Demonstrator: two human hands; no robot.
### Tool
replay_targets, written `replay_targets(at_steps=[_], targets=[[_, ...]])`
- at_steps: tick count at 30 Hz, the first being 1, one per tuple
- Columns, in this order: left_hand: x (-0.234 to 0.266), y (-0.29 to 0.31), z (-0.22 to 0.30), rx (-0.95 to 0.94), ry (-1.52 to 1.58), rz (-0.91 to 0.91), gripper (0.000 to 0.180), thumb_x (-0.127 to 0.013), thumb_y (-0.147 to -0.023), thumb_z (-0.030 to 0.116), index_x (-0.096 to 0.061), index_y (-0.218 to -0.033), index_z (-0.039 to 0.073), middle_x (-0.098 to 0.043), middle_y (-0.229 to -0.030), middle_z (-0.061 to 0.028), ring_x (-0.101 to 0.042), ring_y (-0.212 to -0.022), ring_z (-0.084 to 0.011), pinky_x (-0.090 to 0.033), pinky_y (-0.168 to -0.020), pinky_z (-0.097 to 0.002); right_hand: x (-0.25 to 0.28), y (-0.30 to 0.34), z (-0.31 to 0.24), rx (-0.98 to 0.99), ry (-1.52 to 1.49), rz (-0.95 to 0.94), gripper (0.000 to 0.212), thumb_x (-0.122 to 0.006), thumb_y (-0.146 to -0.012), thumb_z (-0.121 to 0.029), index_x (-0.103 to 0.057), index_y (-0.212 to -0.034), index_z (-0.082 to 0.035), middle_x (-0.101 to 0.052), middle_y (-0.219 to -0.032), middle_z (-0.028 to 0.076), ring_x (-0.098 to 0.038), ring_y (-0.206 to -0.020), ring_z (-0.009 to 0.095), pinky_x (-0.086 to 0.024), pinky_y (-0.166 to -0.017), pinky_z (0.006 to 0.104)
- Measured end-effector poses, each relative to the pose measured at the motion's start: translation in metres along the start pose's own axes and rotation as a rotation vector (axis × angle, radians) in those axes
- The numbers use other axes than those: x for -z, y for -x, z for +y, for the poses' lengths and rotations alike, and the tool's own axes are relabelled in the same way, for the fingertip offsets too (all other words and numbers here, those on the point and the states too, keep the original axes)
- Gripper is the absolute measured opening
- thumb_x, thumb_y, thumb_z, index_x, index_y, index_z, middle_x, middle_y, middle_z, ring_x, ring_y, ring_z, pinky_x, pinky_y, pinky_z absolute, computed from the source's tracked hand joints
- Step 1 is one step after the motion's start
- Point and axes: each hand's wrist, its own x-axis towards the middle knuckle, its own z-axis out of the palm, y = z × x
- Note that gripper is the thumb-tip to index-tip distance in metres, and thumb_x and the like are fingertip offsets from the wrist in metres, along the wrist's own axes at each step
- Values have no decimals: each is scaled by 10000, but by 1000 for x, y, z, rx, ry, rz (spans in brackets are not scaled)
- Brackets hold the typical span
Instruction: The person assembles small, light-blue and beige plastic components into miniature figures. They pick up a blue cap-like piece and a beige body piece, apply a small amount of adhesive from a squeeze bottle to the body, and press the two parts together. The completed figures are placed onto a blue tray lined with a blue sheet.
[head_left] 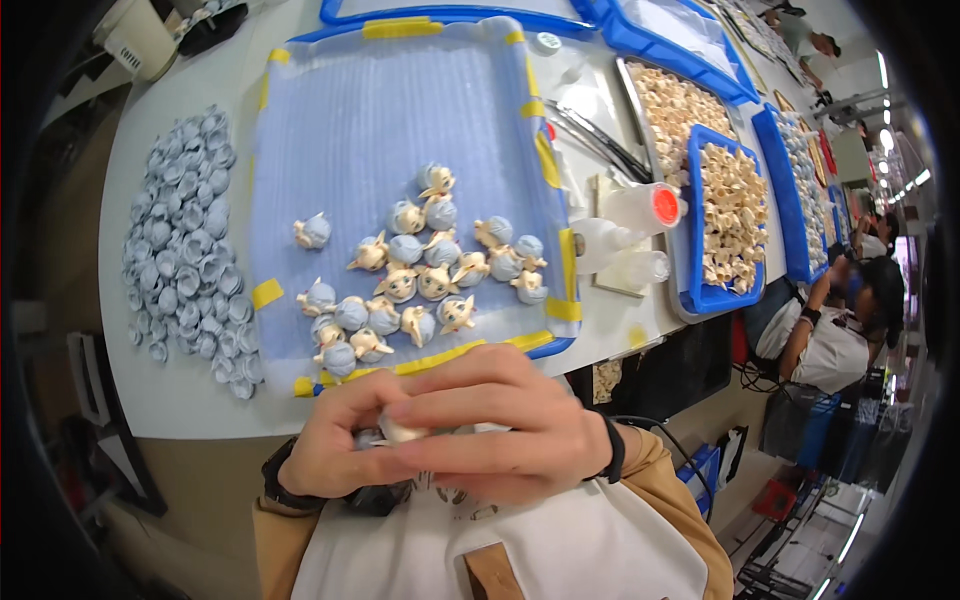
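My left hand (340,440) and my right hand (510,425) meet near the table's front edge, in front of my apron. Between their fingers is a small doll head (400,430), pale with some blue-grey at its side; the fingers cover most of it. Just beyond my hands lies a tray lined with a pale blue sheet (370,110) and edged with yellow tape. On its near half rest several doll heads (437,283) with pointed ears and blue-grey caps, some face up, some turned over. One doll head (312,231) lies apart on the left.
A heap of blue-grey cap pieces (190,240) covers the table's left side. Clear bottles, one with a red cap (665,205), stand right of the tray, near tweezers (600,140). A blue basket (690,270) holds beige face pieces. Another person (830,340) sits further right.
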Motion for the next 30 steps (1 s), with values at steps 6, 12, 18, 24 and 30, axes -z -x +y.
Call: replay_targets(at_steps=[6,12,18,24,30], targets=[[2,-14,13,139,-222,-189,280,-727,-761,263,-601,-842,27,-607,-782,-30,-537,-691,-91,-434,-619,-256,15,3,-3,-63,-187,-133,276,-630,-717,19,-639,-993,12,-618,-969,128,-557,-828,269,-455,-688,334],[5,-11,7,144,-292,-292,302,-748,-722,287,-630,-837,33,-625,-759,-68,-582,-655,-191,-439,-582,-273,21,8,2,-42,-354,-192,257,-659,-746,-41,-627,-982,57,-604,-972,148,-538,-787,278,-454,-656,338],[-9,-10,0,39,-220,57,400,-763,-700,347,-608,-827,0,-610,-729,-47,-563,-636,-146,-426,-583,-249,18,9,-5,-20,11,-34,336,-681,-719,-94,-609,-1023,31,-574,-931,122,-537,-747,248,-451,-628,331],[-18,-14,2,6,-255,184,461,-705,-751,389,-577,-918,-21,-600,-789,-50,-536,-682,-110,-411,-610,-230,12,13,-7,17,356,43,310,-705,-701,-124,-635,-967,18,-542,-802,73,-529,-641,199,-443,-558,291],[-14,-11,10,131,-197,96,456,-488,-896,384,-547,-1031,-47,-592,-846,-56,-495,-642,-69,-383,-551,-199,11,13,0,14,324,85,290,-711,-698,-92,-644,-958,18,-550,-809,77,-534,-634,201,-445,-553,281]])
